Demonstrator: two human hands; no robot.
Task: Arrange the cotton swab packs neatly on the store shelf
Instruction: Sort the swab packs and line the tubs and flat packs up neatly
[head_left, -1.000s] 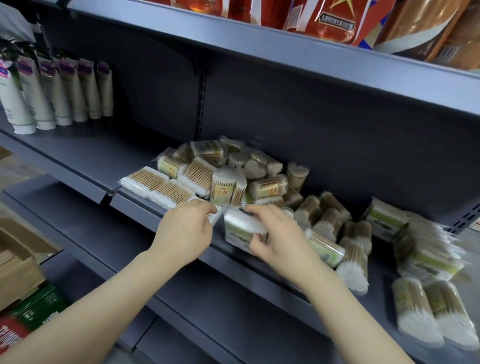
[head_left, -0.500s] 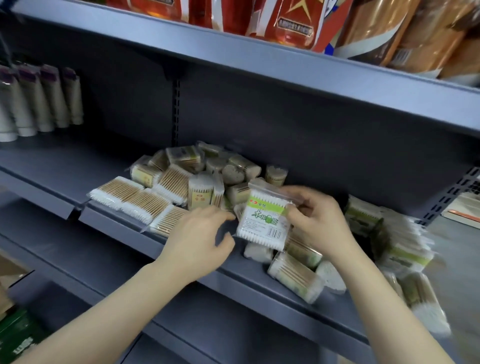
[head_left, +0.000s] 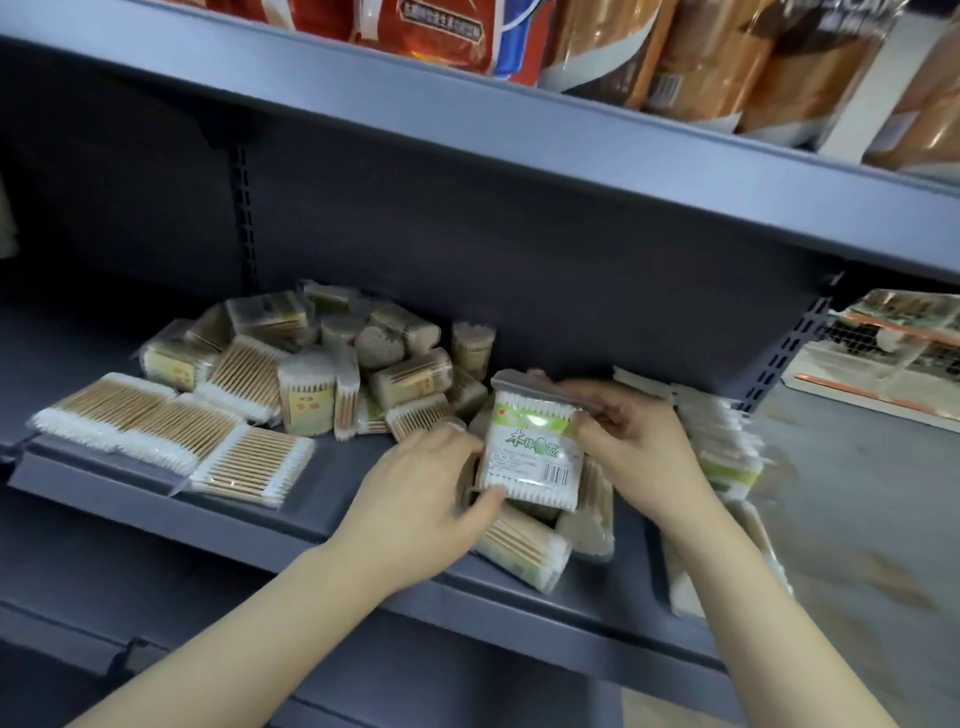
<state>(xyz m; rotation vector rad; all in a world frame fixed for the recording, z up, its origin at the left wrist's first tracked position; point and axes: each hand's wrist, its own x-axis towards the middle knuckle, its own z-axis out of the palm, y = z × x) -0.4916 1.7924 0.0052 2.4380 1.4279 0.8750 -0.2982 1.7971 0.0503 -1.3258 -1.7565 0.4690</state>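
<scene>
A flat cotton swab pack with a green label is held upright above the grey shelf. My right hand grips its top right corner. My left hand pinches its lower left edge with thumb and fingers. Flat swab packs lie side by side at the shelf's front left. A jumbled heap of round and flat packs sits behind them. More packs lie under the held one, and a blurred stack stands to the right, partly hidden by my right arm.
The upper shelf overhangs close above and carries red and orange bags. A slotted upright runs down the back panel. A lower shelf juts out beneath. Grey floor and a wire basket show at right.
My right hand lifted the green-label pack off the shelf front and turned it upright. My left hand left the flat packs and moved right to grip the pack's lower edge. The view shifted right.
</scene>
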